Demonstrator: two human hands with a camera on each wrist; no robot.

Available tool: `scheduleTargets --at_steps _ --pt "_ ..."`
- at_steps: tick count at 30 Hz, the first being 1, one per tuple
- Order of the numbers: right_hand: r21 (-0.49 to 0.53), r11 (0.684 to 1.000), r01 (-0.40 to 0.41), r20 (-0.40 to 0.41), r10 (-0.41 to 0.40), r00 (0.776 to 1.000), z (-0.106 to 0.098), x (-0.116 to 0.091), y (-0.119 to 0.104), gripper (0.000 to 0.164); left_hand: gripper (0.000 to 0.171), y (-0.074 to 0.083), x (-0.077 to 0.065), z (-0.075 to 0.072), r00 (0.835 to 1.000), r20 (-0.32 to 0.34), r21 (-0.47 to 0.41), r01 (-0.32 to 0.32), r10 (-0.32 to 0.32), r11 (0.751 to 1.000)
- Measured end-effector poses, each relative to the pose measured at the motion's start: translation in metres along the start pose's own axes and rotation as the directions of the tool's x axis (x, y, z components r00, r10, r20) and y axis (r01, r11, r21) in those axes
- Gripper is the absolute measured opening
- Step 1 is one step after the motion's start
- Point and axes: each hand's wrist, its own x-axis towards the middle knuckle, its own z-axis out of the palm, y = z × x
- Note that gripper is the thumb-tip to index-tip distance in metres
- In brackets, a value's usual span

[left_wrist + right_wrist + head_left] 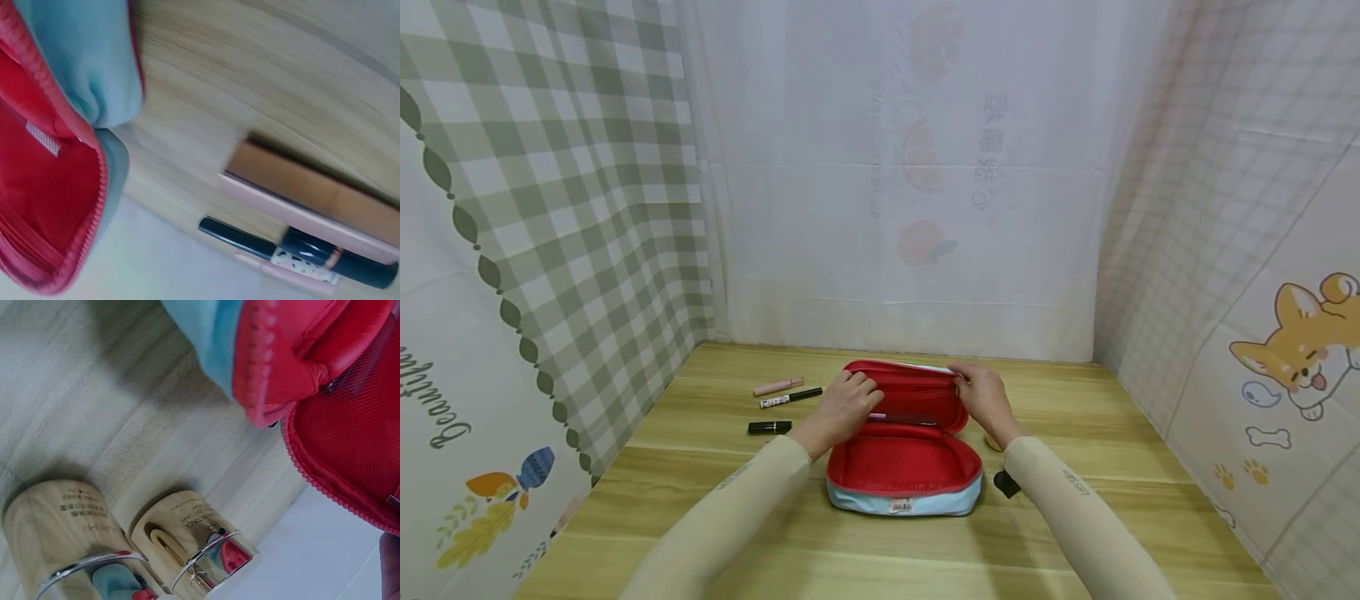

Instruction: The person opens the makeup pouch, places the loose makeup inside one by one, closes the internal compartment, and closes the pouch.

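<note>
A light blue zip pouch with a red lining (904,463) lies unzipped on the table, its lid (917,400) raised. My right hand (987,402) pinches the lid's upper right edge; in the right wrist view only part of a finger (390,565) shows. At the lid's left side, my left hand (848,406) holds the edge with bent fingers, its fingertips partly hidden. Inside the lid is a mesh pocket (37,169), with a slim dark item (913,421) along its bottom. The pouch's lower half shows bare red lining.
Left of the pouch lie a pink tube (778,386), a black tube with a patterned white section (792,397), a shorter black tube (770,427) and a brown-and-pink flat box (306,181). On the right stand two shiny round containers (75,525) with metal bands. Curtains surround the table.
</note>
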Motion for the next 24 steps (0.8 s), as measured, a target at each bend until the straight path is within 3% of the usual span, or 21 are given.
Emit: scheduleTargets --at_steps 6,10,15,20,24 --pt "-0.044 0.998 0.038 0.002 -0.038 0.999 0.000 -0.001 0.000 0.028 0.025 -0.014 -0.017 -0.007 1.000 -0.003 0.002 0.003 -0.003 1.000" --pt "-0.053 0.998 0.034 0.019 -0.033 0.999 -0.002 -0.002 -0.001 0.031 0.013 -0.027 -0.032 -0.011 1.000 0.005 -0.021 0.030 -0.030 0.999" --pt "-0.073 0.997 0.039 0.046 -0.036 0.998 -0.004 -0.004 -0.003 0.031 0.009 -0.049 -0.058 -0.015 0.993 0.031 -0.032 0.111 -0.110 0.993" --pt "-0.088 0.994 0.069 0.023 -0.067 0.997 -0.005 -0.004 -0.003 0.028 0.013 -0.075 -0.085 -0.021 0.974 0.048 -0.013 0.221 -0.220 0.975" --pt "-0.075 0.993 0.093 -0.004 -0.093 0.996 -0.005 -0.004 -0.003 0.023 0.018 -0.094 -0.106 -0.027 0.940 0.097 -0.039 0.332 -0.327 0.943"
